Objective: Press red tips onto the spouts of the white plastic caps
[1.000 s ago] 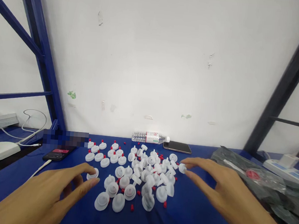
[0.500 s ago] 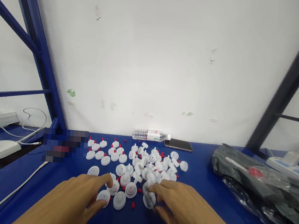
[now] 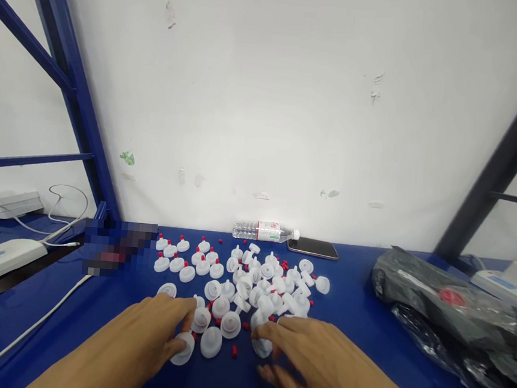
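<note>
To pick well here, each hand should pinch just one small white round plastic cap and lift it straight up, so the little red plastic plugs (image 3: 234, 352) near it do not roll off. The left hand (image 3: 146, 341) has its fingers curled on a white cap (image 3: 183, 349), and the right hand (image 3: 315, 368) touches another white cap (image 3: 262, 346) with loose, spread fingers. Both caps lie at the near edge of the pile on the blue table (image 3: 365, 324); they look like smooth discs with a short stem.
</note>
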`<state>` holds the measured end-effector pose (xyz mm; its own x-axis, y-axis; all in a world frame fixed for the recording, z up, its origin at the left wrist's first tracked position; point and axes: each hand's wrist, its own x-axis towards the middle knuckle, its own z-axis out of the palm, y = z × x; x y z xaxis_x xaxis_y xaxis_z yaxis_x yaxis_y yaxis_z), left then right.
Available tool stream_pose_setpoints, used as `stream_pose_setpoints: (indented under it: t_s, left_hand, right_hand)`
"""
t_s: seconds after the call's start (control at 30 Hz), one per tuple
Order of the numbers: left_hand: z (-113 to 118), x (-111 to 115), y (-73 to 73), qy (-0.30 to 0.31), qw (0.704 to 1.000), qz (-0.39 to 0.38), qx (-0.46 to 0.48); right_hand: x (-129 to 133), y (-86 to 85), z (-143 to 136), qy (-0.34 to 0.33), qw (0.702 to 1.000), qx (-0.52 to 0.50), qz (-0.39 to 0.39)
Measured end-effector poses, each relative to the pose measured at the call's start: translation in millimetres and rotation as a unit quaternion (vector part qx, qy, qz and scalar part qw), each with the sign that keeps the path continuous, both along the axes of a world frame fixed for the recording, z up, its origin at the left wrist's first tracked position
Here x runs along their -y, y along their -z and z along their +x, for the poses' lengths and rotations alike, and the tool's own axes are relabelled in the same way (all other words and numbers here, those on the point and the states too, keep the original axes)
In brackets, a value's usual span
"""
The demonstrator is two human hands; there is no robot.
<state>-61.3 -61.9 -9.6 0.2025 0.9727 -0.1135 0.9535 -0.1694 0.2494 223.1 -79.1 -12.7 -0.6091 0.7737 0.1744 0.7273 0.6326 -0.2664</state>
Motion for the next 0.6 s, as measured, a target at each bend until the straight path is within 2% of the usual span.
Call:
stream_pose_setpoints:
  t_s: [0.13, 0.27, 0.37, 0.47, 0.53, 0.6]
  left_hand:
    - [9.4, 8.4, -21.1, 0.016, 0.999, 0.023, 0.026]
    - [35.1, 24.9, -42.2, 0.023, 0.997, 0.008, 0.078]
    - [54.5, 31.3, -41.8, 0.018, 0.984, 0.020, 0.175]
    - [67.5, 33.9, -37.3, 0.060, 0.957, 0.011, 0.282]
    - [71.0, 34.7, -37.7, 0.072, 0.949, 0.028, 0.305]
    - [69.0, 34.1, -40.1, 0.059, 0.958, 0.061, 0.275]
  right_hand:
    - [0.6, -7.0, -2.7, -0.012, 0.999, -0.001, -0.038]
    - [1.0, -13.1, -10.6, -0.039, 0.998, -0.041, -0.032]
    - [1.3, -14.4, -16.4, -0.063, 0.996, -0.064, -0.021]
    - [0.6, -12.6, -16.3, -0.072, 0.993, -0.084, 0.027]
    - [0.0, -11.9, -12.8, -0.070, 0.990, -0.105, 0.058]
    - [-0.1, -12.4, -8.8, -0.048, 0.987, -0.128, 0.083]
